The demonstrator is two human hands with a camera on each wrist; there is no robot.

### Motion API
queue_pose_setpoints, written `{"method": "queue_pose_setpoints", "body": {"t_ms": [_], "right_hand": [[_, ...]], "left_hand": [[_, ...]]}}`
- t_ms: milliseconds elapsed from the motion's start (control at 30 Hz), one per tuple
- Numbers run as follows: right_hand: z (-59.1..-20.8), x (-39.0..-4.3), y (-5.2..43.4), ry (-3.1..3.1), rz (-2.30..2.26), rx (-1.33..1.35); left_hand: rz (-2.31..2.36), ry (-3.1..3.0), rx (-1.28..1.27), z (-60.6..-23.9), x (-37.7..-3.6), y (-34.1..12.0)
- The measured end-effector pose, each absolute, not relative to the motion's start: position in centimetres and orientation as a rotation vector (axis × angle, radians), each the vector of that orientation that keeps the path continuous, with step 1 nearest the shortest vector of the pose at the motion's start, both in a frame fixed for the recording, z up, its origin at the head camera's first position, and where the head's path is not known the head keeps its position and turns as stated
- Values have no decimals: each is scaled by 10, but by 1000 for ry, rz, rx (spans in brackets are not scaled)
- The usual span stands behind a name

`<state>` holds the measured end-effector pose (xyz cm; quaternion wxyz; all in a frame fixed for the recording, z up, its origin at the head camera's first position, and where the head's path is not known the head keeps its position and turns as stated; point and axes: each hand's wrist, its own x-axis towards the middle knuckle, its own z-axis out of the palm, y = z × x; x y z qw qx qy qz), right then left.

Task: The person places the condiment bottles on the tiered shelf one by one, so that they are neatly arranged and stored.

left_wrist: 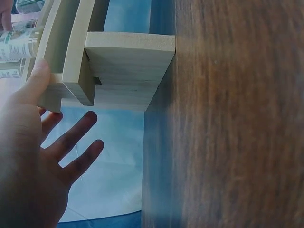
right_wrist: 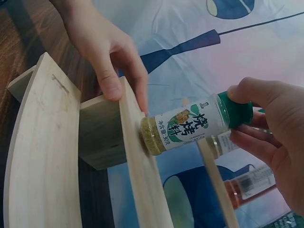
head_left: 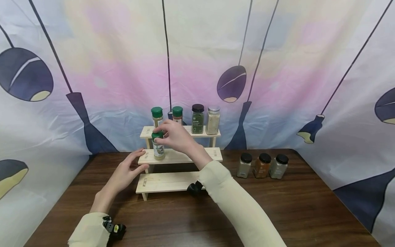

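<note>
A green-capped spice jar (right_wrist: 185, 124) with a white label stands at the left end of the middle step of a wooden three-tier rack (head_left: 182, 156). My right hand (head_left: 176, 135) pinches its green cap between thumb and fingers. In the right wrist view the jar's base meets the step's surface. My left hand (head_left: 124, 173) is at the left end of that same step, thumb and fingertips against the board's edge, the other fingers spread, as the left wrist view shows. On the top step stand two green-capped jars (head_left: 177, 113), a black-capped green jar (head_left: 198, 120) and a silver-capped jar (head_left: 213, 120).
Right of the rack, three black-capped spice jars (head_left: 261, 166) stand in a row on the dark wooden table (head_left: 293, 209). The rack's lowest step (head_left: 169, 181) holds no jars. Behind everything hangs a patterned cloth (head_left: 197, 68).
</note>
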<state>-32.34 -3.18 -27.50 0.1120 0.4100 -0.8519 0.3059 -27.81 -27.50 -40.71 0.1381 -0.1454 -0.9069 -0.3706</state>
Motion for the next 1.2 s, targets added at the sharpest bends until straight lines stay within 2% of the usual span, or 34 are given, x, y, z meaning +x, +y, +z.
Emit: {"method": "queue_pose_setpoints", "body": {"t_ms": [533,1200], "right_hand": [[-281,-319,-35,-2503,841,1195],[-303,-300,21,-2279,849,1039]], "left_hand": [[-1055,-2624,-410,-408,-280,-275],[-1070,-2597,-419,-409,-278,-274]]}}
